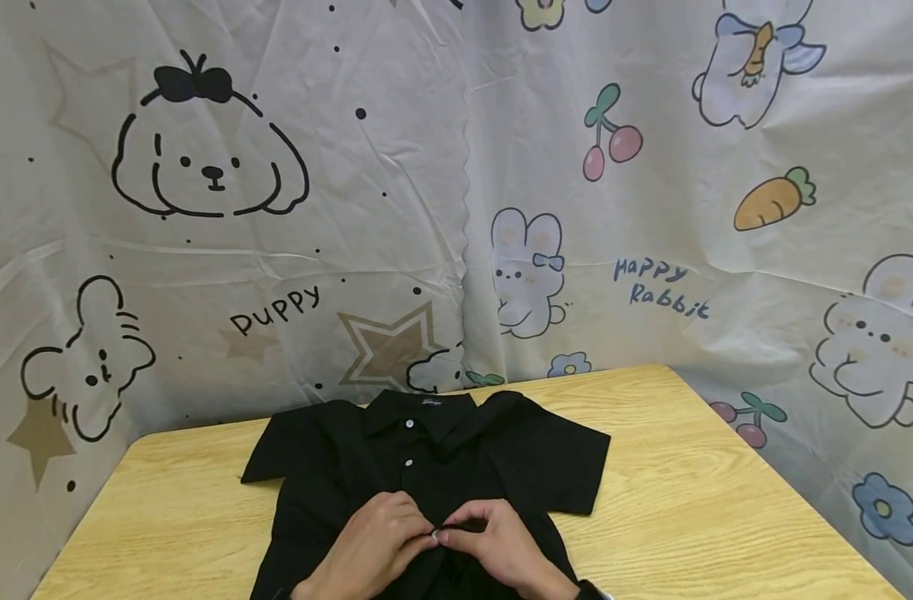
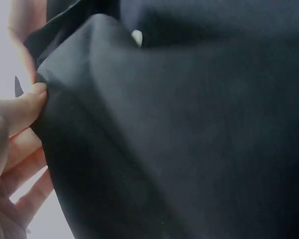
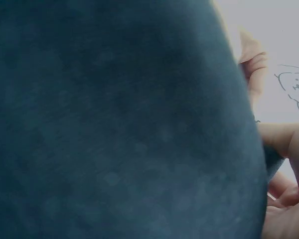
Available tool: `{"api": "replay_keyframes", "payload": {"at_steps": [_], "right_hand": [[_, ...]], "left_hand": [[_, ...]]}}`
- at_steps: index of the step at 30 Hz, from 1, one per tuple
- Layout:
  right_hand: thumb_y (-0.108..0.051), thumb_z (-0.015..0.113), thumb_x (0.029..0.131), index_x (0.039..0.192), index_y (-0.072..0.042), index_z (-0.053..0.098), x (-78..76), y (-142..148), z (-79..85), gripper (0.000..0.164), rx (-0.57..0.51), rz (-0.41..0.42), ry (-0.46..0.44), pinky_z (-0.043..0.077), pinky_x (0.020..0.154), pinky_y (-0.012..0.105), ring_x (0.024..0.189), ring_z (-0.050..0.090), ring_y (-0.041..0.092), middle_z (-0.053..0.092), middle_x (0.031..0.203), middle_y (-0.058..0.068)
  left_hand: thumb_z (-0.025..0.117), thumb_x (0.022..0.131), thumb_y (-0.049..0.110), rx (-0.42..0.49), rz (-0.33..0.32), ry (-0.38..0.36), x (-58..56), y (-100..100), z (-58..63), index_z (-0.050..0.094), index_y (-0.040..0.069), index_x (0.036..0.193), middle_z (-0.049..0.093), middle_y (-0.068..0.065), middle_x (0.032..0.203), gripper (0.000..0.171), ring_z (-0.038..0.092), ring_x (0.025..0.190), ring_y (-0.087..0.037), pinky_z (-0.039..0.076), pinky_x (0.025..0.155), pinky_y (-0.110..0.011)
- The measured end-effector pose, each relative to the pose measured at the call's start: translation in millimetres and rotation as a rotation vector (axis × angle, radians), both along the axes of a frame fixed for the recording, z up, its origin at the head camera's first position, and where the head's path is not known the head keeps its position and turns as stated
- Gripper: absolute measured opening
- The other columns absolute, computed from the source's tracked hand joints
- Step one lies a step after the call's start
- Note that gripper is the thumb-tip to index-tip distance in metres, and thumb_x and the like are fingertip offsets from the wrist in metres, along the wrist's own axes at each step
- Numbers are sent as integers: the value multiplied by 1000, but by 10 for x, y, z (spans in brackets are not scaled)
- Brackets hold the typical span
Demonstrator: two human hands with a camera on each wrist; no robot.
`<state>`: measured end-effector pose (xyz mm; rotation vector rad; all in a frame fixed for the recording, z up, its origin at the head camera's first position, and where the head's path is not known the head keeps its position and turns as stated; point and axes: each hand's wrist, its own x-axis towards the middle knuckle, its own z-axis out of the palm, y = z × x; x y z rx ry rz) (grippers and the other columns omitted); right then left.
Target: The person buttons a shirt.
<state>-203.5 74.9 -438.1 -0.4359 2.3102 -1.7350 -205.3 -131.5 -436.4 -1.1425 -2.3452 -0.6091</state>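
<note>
A black short-sleeved shirt lies front up, its collar pointing away from me. Two white buttons show down its upper front. Lower on the front, my left hand and right hand meet fingertip to fingertip, each pinching the cloth. A small white button peeks out between their fingertips. In the left wrist view the thumb presses on the raised edge of the fabric, and a pale button shows in a fold. Cloth fills most of the right wrist view, with the right thumb at its edge.
The shirt is spread on a light wooden table, whose right edge slants toward me. Behind the table hangs a pale curtain printed with puppies, rabbits, cherries and flowers. The right sleeve in view spreads over the wood.
</note>
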Motion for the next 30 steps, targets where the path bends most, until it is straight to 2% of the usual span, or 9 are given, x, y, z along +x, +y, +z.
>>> {"api": "replay_keyframes", "payload": {"at_steps": [2, 7, 10, 16, 20, 24, 27, 30], "right_hand": [[-22, 74, 83, 87, -14, 75, 8, -4, -9, 9, 0, 0, 17, 46, 75, 26, 91, 59, 13, 68, 90, -4], [-21, 75, 83, 86, -15, 75, 7, -7, -6, 7, 2, -9, 58, 46, 76, 26, 91, 59, 12, 68, 89, -6], [-21, 74, 83, 86, -14, 75, -4, -1, 2, 8, -12, -18, 28, 45, 76, 26, 91, 59, 13, 68, 90, -4], [-16, 74, 83, 88, -5, 74, -15, -7, -48, 13, -71, -46, -58, 44, 71, 25, 87, 58, 14, 68, 91, 0], [-10, 71, 84, 91, 3, 71, -14, -19, -103, 15, -154, -36, -112, 44, 66, 22, 81, 59, 14, 69, 88, 6], [-9, 70, 86, 95, 5, 70, -10, -25, -129, 17, -215, -25, -131, 46, 68, 21, 82, 62, 15, 70, 90, 8], [-11, 70, 87, 98, 1, 72, 7, -22, -127, 16, -208, -21, -100, 47, 71, 21, 86, 63, 14, 70, 94, 7], [-12, 70, 87, 100, -3, 73, 30, -11, -119, 16, -173, -13, -32, 48, 74, 21, 90, 63, 11, 70, 98, 6]], "left_hand": [[76, 81, 22, -12, -4, 6, -4, -2, -4, 70, 23, 75, 55, 18, 73, 9, 50, 70, 2, 45, 69, -24], [78, 79, 20, -41, -16, 99, -23, 21, 0, 68, 22, 72, 52, 16, 67, 12, 46, 63, 2, 41, 64, -20], [79, 78, 19, -35, -8, 120, -15, 41, -5, 70, 20, 75, 54, 14, 67, 9, 46, 62, 1, 40, 63, -19], [78, 79, 19, -17, 3, 112, -9, 59, -36, 70, 20, 77, 55, 15, 69, 8, 46, 64, 1, 37, 60, -16], [76, 80, 16, -42, -24, 150, -27, 56, -60, 67, 19, 76, 54, 13, 70, 10, 47, 65, 0, 38, 60, -15], [74, 80, 13, -41, -53, 188, -42, 51, -57, 64, 17, 75, 52, 11, 71, 12, 47, 67, -2, 39, 62, -17], [72, 81, 11, -41, -62, 202, -49, 49, -40, 62, 17, 75, 50, 11, 71, 13, 46, 67, -3, 39, 63, -19], [71, 81, 10, -49, -66, 212, -46, 51, -30, 61, 18, 75, 50, 11, 70, 14, 47, 67, -3, 40, 62, -20]]}}
